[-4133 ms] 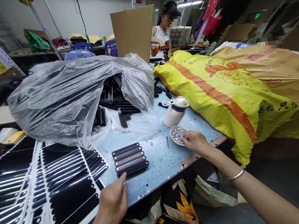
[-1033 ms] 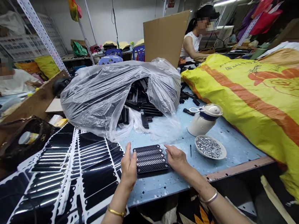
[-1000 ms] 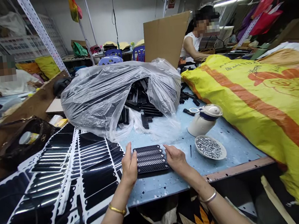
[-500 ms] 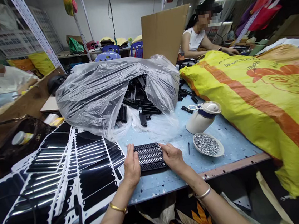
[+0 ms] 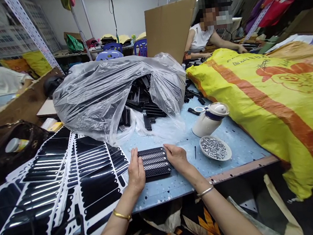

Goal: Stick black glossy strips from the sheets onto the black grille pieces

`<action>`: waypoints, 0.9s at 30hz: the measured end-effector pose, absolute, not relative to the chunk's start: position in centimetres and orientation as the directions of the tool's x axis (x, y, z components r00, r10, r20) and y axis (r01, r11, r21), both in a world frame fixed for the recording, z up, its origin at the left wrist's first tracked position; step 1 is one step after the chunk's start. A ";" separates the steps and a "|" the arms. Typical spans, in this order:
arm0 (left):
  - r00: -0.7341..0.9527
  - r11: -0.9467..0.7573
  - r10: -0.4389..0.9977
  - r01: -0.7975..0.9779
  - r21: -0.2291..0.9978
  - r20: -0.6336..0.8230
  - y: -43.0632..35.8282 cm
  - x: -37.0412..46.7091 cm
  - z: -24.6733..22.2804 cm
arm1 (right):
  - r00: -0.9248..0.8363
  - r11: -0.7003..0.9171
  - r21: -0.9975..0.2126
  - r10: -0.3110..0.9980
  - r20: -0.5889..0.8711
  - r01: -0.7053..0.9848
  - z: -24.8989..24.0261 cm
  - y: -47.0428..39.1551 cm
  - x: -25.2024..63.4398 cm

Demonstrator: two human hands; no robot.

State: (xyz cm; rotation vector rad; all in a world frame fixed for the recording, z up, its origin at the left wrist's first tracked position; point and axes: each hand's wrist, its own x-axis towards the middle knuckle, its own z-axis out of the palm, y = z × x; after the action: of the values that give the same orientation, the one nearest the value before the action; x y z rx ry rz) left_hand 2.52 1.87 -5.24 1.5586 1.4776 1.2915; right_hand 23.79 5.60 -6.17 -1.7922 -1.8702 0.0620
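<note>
A black slatted panel [image 5: 153, 161], made of several perforated strips side by side, lies low over the blue table between my two hands. My left hand [image 5: 136, 171] presses along its left end, with fingers straight and held together. At the upper right corner of the panel, my right hand [image 5: 177, 158] is closed, its thumb and bent index finger against the edge. Its other fingers are curled under and partly hidden. Just right of that hand, a thin dark pin-like tool [image 5: 195, 152] lies on the table, beside a white bowl [image 5: 228, 154] of small shiny metal pieces [image 5: 214, 147].
A clear plastic bag [image 5: 92, 98] of black plastic parts [image 5: 145, 105] stands behind the panel. Sheets of black strips [image 5: 95, 173] cover the left side. A white lidded jug [image 5: 206, 124] and a yellow sack [image 5: 255, 95] are on the right. Two people sit farther back.
The view has shifted slightly. My right hand has slid a little toward the panel's upper corner. My left hand stays along the left end.
</note>
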 end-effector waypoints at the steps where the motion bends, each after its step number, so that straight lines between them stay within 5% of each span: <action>1: -0.109 -0.176 0.968 0.357 0.917 0.228 1.9 2.5 -5.3 | 0.033 0.113 -0.395 0.939 0.344 0.912 -6.2 5.5 23.7; 27: -0.135 -0.151 0.972 0.274 0.950 0.194 1.8 3.2 -5.1 | 0.099 0.122 -0.527 0.923 0.372 0.841 -5.7 3.7 23.6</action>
State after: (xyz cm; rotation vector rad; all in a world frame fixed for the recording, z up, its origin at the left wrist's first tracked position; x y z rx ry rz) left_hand 3.20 1.85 -5.12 1.4604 1.4415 1.3266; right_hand 23.63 3.69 -5.70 -1.7195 -1.7414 0.1578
